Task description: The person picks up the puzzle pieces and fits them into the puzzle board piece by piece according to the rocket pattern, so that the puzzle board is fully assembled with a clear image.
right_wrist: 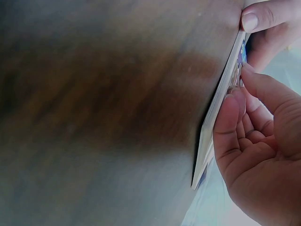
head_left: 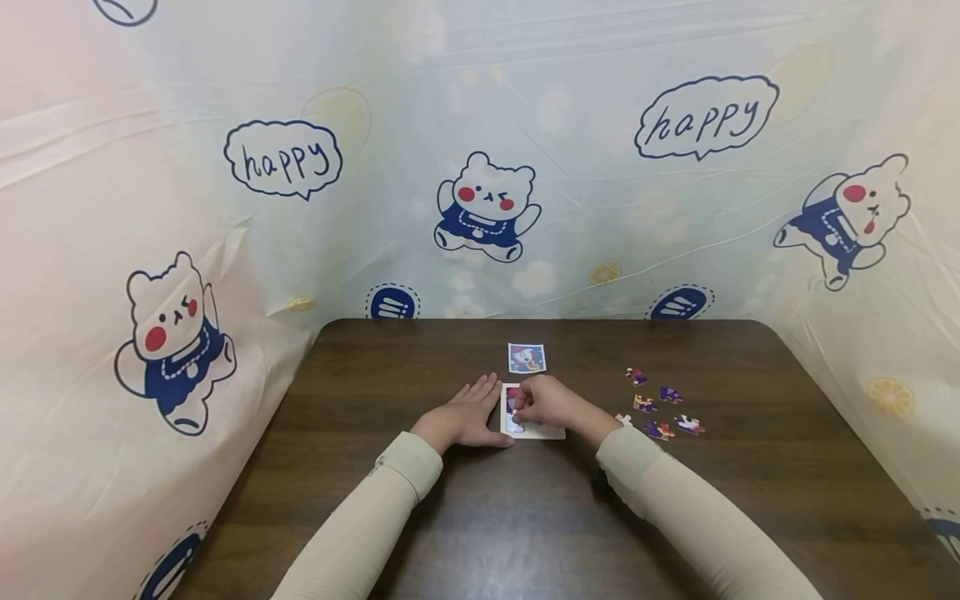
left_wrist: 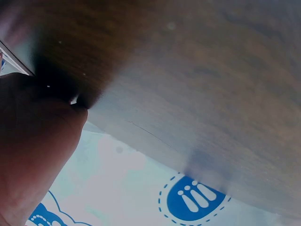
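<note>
Left hand: flat, against the tray
Right hand: pinching a piece (mostly hidden tbh)
Loose pieces: off to its right

Table: wood-grained, smooth, semi-glossy. On table: tray, matt board; card, smooth paper; pieces, apparently cardboard. Behind table: curtain, creased cloth, faint sheen. Above table: sleeves, matt cloth.
</note>
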